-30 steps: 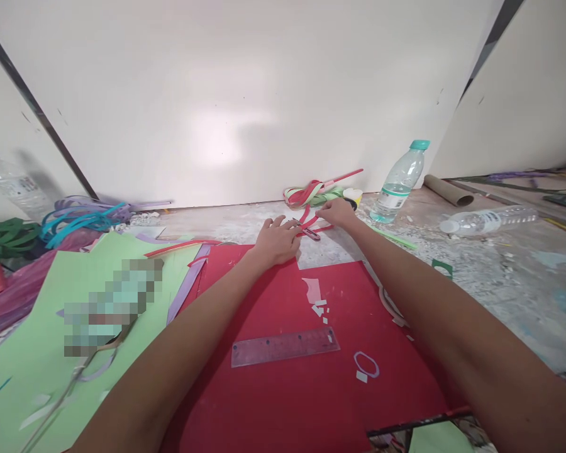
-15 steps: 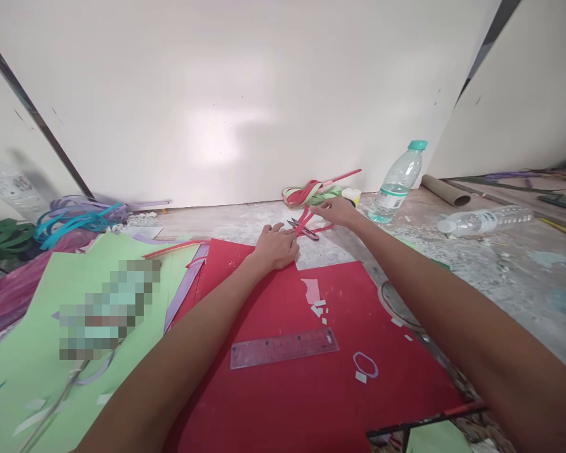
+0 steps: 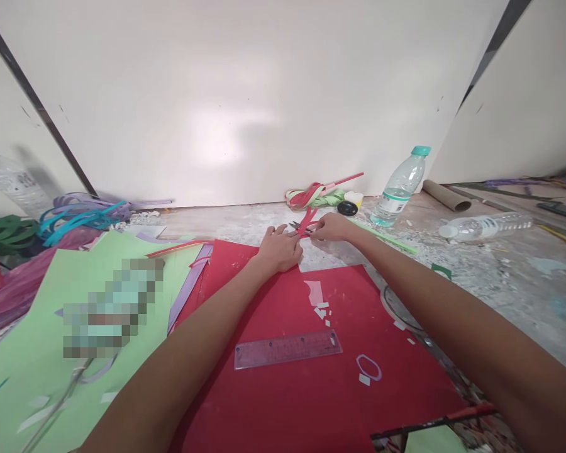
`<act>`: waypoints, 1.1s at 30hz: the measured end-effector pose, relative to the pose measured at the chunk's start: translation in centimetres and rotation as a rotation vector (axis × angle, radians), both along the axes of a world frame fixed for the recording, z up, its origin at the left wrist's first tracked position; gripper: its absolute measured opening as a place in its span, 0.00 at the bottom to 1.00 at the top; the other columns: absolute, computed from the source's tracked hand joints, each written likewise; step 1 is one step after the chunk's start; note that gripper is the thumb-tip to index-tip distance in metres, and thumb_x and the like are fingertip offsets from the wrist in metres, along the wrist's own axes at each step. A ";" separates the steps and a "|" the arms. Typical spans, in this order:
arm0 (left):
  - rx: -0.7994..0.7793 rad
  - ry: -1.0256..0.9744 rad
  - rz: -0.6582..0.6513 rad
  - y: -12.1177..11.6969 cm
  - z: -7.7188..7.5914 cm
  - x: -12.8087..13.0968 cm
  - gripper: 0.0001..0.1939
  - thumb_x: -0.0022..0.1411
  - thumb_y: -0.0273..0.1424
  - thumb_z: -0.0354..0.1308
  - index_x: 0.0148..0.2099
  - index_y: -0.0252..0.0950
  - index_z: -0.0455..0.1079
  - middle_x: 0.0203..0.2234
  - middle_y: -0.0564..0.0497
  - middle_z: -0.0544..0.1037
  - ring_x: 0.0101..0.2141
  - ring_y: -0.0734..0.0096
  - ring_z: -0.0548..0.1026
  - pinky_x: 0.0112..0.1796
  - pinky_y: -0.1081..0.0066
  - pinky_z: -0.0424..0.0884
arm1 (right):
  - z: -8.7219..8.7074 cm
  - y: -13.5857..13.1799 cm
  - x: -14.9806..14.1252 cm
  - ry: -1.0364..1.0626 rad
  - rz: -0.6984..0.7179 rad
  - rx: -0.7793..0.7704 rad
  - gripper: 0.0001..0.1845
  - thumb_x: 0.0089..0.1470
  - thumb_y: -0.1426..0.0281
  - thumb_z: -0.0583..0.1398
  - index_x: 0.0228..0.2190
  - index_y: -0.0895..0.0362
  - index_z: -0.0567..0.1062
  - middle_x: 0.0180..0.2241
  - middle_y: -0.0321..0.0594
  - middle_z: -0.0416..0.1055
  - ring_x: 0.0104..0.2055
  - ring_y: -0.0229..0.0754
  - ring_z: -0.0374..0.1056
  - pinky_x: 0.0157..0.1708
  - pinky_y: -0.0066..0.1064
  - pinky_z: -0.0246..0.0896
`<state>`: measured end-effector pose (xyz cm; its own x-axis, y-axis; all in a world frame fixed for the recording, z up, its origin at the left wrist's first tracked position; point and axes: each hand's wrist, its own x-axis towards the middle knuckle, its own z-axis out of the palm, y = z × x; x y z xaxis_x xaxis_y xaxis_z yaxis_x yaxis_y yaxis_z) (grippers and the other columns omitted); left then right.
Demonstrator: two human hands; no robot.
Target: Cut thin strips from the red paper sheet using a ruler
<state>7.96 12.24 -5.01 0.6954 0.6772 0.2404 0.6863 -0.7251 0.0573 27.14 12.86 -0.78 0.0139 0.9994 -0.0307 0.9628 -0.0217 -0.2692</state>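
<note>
Red strips [image 3: 307, 216], head view, lie between the fingers of the left hand [image 3: 282, 248] and the right hand [image 3: 331, 228]. Scissors [image 3: 295, 226] lie at the strips, blades pointing left. Left fingers: slightly spread, beside the blades; grip cannot be determined. Right fingers: bent close together near the handles; grip likewise indeterminable.

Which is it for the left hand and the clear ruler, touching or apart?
Apart: the head view shows red paper lying bare between the left hand and the clear ruler.
</note>
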 end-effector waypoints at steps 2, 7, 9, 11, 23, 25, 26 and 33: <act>-0.008 -0.005 0.001 -0.1 0.1 0.0 0.21 0.66 0.34 0.39 0.53 0.41 0.69 0.54 0.50 0.72 0.60 0.53 0.57 0.54 0.52 0.50 | 0.3 0.0 0.9 -0.005 -0.032 -0.002 0.16 0.41 0.62 0.62 0.12 0.55 0.65 0.15 0.36 0.61 0.21 0.38 0.59 0.20 0.30 0.48; -0.023 -0.021 -0.014 -0.4 0.4 -0.1 0.20 0.66 0.34 0.38 0.49 0.38 0.71 0.50 0.48 0.75 0.59 0.52 0.59 0.53 0.52 0.52 | 1.5 -0.7 4.8 0.146 -0.222 0.123 0.15 0.43 0.59 0.63 0.16 0.56 0.71 0.17 0.37 0.63 0.22 0.39 0.60 0.21 0.30 0.51; -0.026 -0.029 -0.020 -0.4 0.5 -0.2 0.20 0.66 0.34 0.38 0.48 0.37 0.71 0.50 0.47 0.74 0.58 0.51 0.59 0.53 0.52 0.53 | 1.6 -1.3 5.5 0.241 -0.294 0.244 0.13 0.44 0.59 0.63 0.21 0.58 0.75 0.19 0.38 0.67 0.24 0.39 0.62 0.22 0.30 0.53; -0.028 -0.036 -0.020 -0.3 0.4 -0.2 0.21 0.66 0.34 0.39 0.49 0.38 0.71 0.51 0.47 0.74 0.58 0.51 0.59 0.53 0.52 0.52 | 1.1 -1.7 5.0 0.284 -0.280 0.326 0.13 0.43 0.60 0.63 0.26 0.58 0.77 0.23 0.38 0.71 0.25 0.39 0.64 0.24 0.29 0.54; 0.087 -0.132 0.019 -2.6 1.7 -1.6 0.25 0.66 0.32 0.42 0.64 0.37 0.56 0.62 0.47 0.60 0.61 0.56 0.55 0.58 0.56 0.50 | 1.0 -7.1 -1.8 0.070 0.132 0.250 0.15 0.51 0.59 0.58 0.33 0.58 0.73 0.32 0.43 0.74 0.32 0.42 0.67 0.29 0.29 0.53; 0.103 -0.112 -0.035 -3.9 2.5 -3.6 0.25 0.66 0.33 0.43 0.65 0.37 0.55 0.63 0.47 0.58 0.62 0.57 0.54 0.59 0.58 0.49 | 1.8 -11.1 -2.8 0.157 0.370 0.102 0.13 0.52 0.58 0.59 0.33 0.55 0.73 0.32 0.39 0.73 0.31 0.41 0.66 0.29 0.29 0.54; 0.103 -0.091 -0.063 -4.7 2.7 -4.7 0.25 0.66 0.33 0.43 0.65 0.37 0.56 0.64 0.47 0.57 0.62 0.56 0.53 0.59 0.58 0.49 | 2.1 -13.1 -3.4 0.172 0.448 0.022 0.12 0.51 0.58 0.60 0.31 0.54 0.73 0.31 0.39 0.73 0.31 0.41 0.66 0.29 0.29 0.55; -0.135 0.121 -0.103 -12.0 2.7 -12.6 0.27 0.69 0.44 0.41 0.67 0.43 0.54 0.67 0.52 0.49 0.66 0.53 0.39 0.62 0.50 0.27 | 2.2 -19.7 -5.7 0.096 0.506 -0.197 0.09 0.52 0.63 0.59 0.26 0.54 0.69 0.34 0.43 0.71 0.35 0.45 0.67 0.31 0.33 0.56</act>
<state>-4.60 0.20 -2.34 0.7811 0.6212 0.0628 0.6164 -0.7833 0.0803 21.43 -6.82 1.37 -0.4787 0.8560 -0.1955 0.8376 0.3783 -0.3942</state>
